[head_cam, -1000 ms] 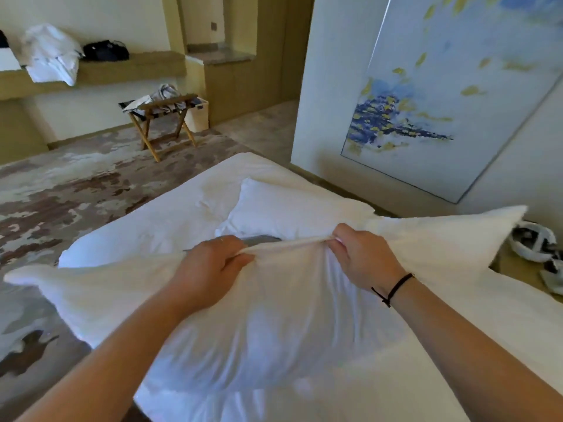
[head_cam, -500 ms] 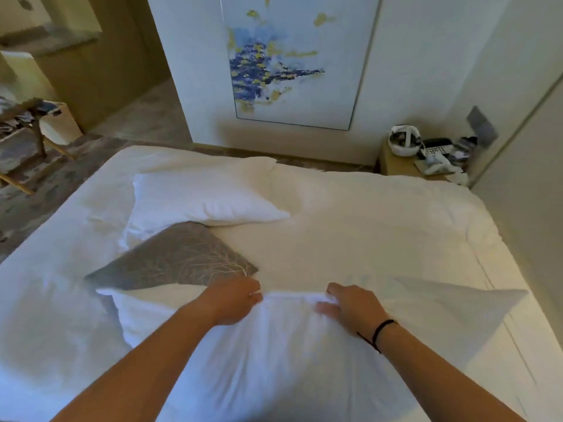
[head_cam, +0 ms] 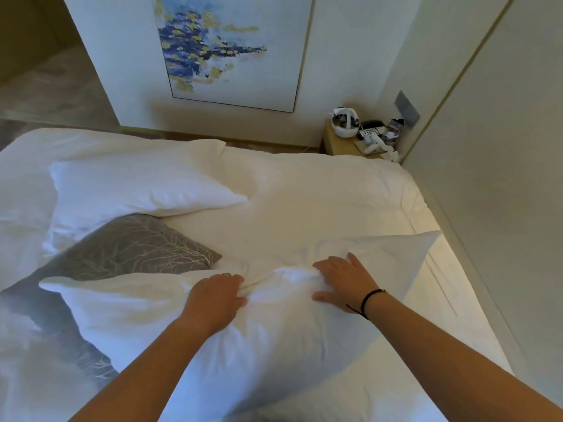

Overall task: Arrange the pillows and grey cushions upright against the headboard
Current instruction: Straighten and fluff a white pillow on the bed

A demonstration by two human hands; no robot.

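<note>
On the big white bed (head_cam: 320,190), close to the camera, lies a white pillow (head_cam: 243,330). Both hands are on its top edge. The left hand (head_cam: 214,296) has its fingers curled and bunches up a fold of the pillow cloth. The right hand (head_cam: 341,281) lies flat on the pillow with its fingers straight and a little apart. A black band (head_cam: 365,303) goes round that wrist. A grey cushion (head_cam: 128,248) with pale twig lines lies flat just behind the pillow, on the left. A second white pillow (head_cam: 137,187) lies flat past the cushion. A small table (head_cam: 338,144) stands in the far corner, beside the bed. A blue and yellow painting (head_cam: 225,47) hangs on the wall.
</note>
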